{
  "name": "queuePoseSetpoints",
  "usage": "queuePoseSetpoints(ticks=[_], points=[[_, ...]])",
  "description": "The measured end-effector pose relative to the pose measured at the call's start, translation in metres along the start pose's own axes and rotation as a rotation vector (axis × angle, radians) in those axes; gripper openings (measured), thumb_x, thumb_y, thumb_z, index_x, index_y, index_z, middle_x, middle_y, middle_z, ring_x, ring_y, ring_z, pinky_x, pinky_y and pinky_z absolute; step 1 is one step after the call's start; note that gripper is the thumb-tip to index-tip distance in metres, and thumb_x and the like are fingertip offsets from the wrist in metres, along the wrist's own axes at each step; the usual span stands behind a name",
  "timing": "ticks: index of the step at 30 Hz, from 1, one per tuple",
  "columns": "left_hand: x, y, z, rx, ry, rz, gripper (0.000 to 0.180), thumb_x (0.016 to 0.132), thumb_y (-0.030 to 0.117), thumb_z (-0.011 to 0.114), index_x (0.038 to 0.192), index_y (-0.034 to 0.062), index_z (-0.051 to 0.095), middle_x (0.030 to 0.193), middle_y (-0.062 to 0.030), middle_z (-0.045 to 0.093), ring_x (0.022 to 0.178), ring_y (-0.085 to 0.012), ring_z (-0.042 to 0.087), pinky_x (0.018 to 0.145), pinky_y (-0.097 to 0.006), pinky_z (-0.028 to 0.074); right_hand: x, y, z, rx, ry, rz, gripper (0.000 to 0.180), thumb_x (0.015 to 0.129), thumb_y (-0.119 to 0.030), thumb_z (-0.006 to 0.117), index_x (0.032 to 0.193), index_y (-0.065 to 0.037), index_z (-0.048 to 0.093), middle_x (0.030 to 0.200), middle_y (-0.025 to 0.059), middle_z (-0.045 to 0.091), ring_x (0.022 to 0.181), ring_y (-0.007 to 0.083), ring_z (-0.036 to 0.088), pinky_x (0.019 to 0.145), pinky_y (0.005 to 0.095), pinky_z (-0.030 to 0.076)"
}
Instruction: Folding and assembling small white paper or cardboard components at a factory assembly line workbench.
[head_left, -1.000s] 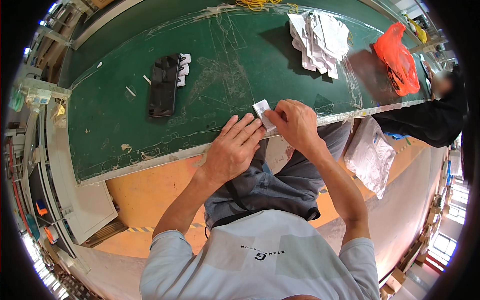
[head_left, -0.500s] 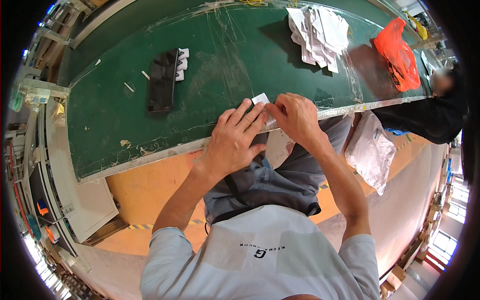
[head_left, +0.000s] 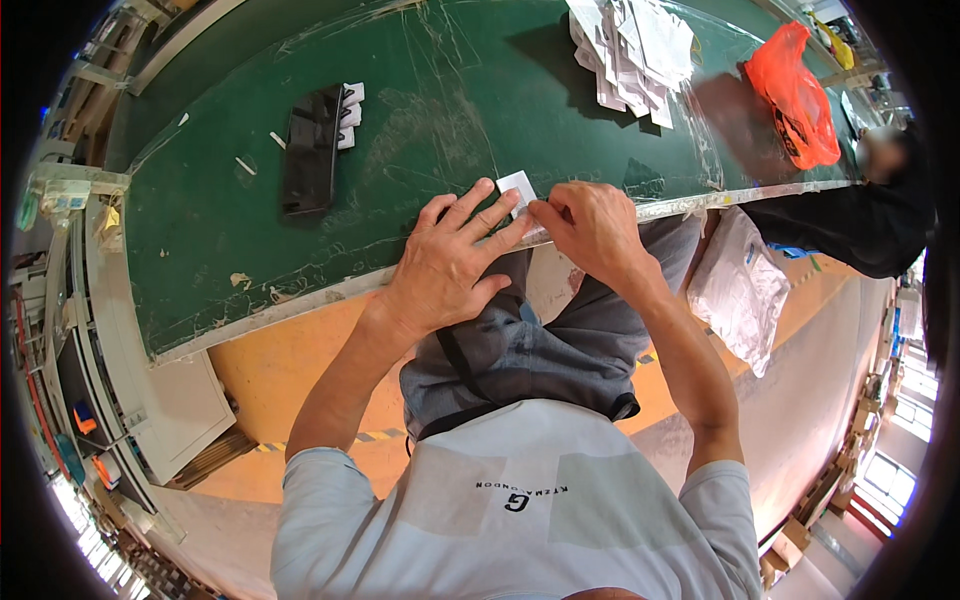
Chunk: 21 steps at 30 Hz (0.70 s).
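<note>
A small white piece of folded paper or card (head_left: pixel 516 184) lies at the near edge of the green table. My left hand (head_left: pixel 443 262) rests over its left side with fingers spread, the fingertips pressing on it. On the paper's right side, my right hand (head_left: pixel 598 237) is closed, its fingers curled in and its thumb side against the edge. Whatever its fingertips pinch beneath is partly hidden. Up and to the left lies a black phone-like slab (head_left: pixel 312 150), with several small white folded pieces (head_left: pixel 350 115) stacked along its right side.
A heap of white paper pieces (head_left: pixel 635 55) lies at the far side of the green table (head_left: pixel 420 130). Right of it sits a red plastic bag (head_left: pixel 795 95). A clear plastic bag (head_left: pixel 740 290) hangs below the table edge, near another person's dark sleeve (head_left: pixel 825 230).
My left hand has slid slightly left and its fingers have spread a little more. The right hand stays at the paper's edge. The whole view has shifted slightly.
</note>
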<state>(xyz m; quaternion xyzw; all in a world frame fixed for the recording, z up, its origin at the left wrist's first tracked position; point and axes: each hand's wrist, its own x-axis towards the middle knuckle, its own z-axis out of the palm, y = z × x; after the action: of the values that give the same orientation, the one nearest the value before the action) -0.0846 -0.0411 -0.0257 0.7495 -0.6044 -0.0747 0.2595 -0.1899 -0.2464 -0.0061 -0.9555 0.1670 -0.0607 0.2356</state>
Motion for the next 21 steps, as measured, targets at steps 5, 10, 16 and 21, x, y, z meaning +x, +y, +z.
queuePoseSetpoints(ticks=[5,10,16,21], points=[[0.001,-0.002,-0.002,0.01,-0.016,0.023,0.084,0.074,0.021,0.089,0.152,0.0177,0.056,0.16,-0.006,0.05,0.15,-0.0317,0.041,0.117,-0.05,0.033,0.0,0.0,-0.002,0.025,-0.028,0.029,0.031,0.09,-0.027,0.073,0.072,-0.002,0.07,0.071,0.0179,0.067,0.069,0.0392,0.067,0.062,0.0485,0.051],[0.001,-0.002,-0.002,-0.013,0.006,0.02,0.082,0.076,0.017,0.087,0.15,0.0094,0.055,0.161,-0.0064,0.049,0.151,-0.0308,0.04,0.119,-0.05,0.031,-0.01,0.004,-0.004,0.159,0.003,0.025,0.023,0.088,-0.022,0.076,0.078,-0.002,0.072,0.072,0.015,0.068,0.068,0.036,0.067,0.061,0.0454,0.051],[0.0,-0.003,-0.001,0.002,0.005,0.029,0.077,0.076,0.011,0.084,0.148,0.0096,0.057,0.16,-0.0059,0.05,0.15,-0.0309,0.041,0.118,-0.05,0.032,-0.021,-0.004,-0.016,0.209,0.023,-0.07,0.017,0.088,-0.014,0.076,0.103,-0.006,0.073,0.079,0.0107,0.064,0.067,0.0312,0.066,0.062,0.0434,0.052],[0.003,-0.005,0.001,-0.033,0.044,0.037,0.074,0.077,0.005,0.08,0.148,0.0093,0.057,0.158,-0.0061,0.053,0.148,-0.031,0.043,0.117,-0.05,0.033,-0.029,-0.005,-0.013,0.05,0.024,-0.457,0.022,0.083,-0.006,0.074,0.105,-0.008,0.071,0.088,0.008,0.056,0.077,0.0251,0.066,0.066,0.0415,0.054]])
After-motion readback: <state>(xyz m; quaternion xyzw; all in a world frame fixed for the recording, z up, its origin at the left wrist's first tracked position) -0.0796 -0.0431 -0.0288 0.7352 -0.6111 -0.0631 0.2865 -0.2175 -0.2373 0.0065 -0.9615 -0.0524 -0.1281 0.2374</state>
